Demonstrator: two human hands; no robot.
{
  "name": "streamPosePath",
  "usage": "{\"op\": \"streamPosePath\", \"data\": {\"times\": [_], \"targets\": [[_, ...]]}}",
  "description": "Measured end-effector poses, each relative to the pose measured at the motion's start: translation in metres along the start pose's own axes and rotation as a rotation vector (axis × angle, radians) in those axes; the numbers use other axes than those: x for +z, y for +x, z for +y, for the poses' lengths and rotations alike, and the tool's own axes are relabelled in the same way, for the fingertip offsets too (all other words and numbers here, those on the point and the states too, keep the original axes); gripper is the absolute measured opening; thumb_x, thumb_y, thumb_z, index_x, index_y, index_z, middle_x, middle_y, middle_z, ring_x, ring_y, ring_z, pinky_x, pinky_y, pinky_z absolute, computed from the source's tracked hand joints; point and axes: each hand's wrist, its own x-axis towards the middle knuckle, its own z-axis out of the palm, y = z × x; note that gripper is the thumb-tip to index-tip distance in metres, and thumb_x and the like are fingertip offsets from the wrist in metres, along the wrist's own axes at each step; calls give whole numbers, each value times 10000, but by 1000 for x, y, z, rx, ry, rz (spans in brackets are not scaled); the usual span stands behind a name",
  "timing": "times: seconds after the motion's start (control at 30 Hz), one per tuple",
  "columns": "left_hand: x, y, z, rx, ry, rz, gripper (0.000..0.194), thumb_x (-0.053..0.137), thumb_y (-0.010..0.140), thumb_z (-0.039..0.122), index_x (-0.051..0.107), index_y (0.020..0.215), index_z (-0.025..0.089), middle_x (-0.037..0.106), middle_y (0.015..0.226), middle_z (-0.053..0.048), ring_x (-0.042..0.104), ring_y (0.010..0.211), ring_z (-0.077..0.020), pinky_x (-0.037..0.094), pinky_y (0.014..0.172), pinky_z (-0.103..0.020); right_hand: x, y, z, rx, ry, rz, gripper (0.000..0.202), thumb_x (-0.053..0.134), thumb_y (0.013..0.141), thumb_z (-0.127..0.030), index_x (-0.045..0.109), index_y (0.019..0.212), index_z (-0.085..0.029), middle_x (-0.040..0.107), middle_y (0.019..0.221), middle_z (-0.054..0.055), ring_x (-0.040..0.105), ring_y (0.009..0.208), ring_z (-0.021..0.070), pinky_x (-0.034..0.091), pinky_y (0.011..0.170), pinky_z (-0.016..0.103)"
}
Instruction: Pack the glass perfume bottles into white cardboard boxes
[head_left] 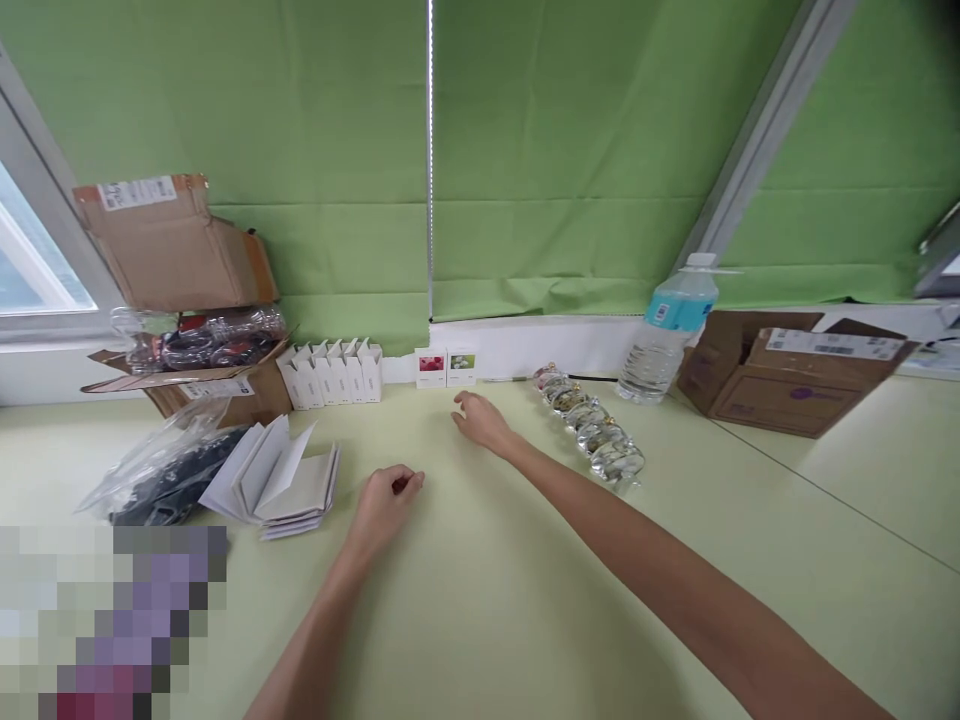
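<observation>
Two small picture cards, the red one (431, 367) and the green one (462, 366), stand upright side by side at the back of the pale table (465, 620), in front of the white strip (540, 345) below the blind. Right hand (480, 422) just in front of them, palm down, fingers loosely open, nothing seen in its grasp. Left hand (384, 505) nearer the body, curled, thumb close to forefinger; cannot tell whether it pinches anything small.

Handling, my judgement: cards look light and easily tipped. Come in low and slow, fingertips at the side edges, forearm clear of the wrapped row. Even pressure would keep faces unbent and bases level.

Looks: both white with a colour photo above and tiny print below, too small to read. One photo red-pink, the other green with pale spots. Edges meet or nearly so.

Nearby: white cartons (330, 378) in a row to the left; clear-wrapped pieces (589, 425) in a slanting line to the right, water bottle (651, 350) beyond.
</observation>
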Motion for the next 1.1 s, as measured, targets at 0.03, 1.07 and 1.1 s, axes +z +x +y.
{"op": "streamPosePath", "data": {"times": [0.03, 1.07, 1.1], "targets": [[0, 1, -1, -2, 6, -2, 415, 450, 815, 518, 590, 658, 160, 511, 605, 4, 417, 567, -120, 281, 534, -248, 0, 12, -3, -7, -33, 30, 400, 486, 859, -195, 495, 1249, -102, 578, 1206, 178, 495, 1150, 261, 398, 905, 353], [2, 7, -1, 10, 96, 57, 412, 448, 810, 505, 560, 599, 170, 478, 566, 19, 415, 558, -120, 272, 535, -235, -29, -2, 5, -339, -231, 167, 334, 500, 903, -224, 514, 1234, -191, 572, 1207, 105, 500, 1132, 229, 438, 906, 334], [2, 7, -1, 16, 94, 62, 414, 452, 806, 508, 566, 599, 169, 484, 569, 17, 421, 559, -122, 276, 532, -234, -34, -17, 9, -348, -196, 176, 337, 488, 913, -235, 509, 1248, -208, 569, 1220, 92, 497, 1141, 215, 436, 916, 326]]}}
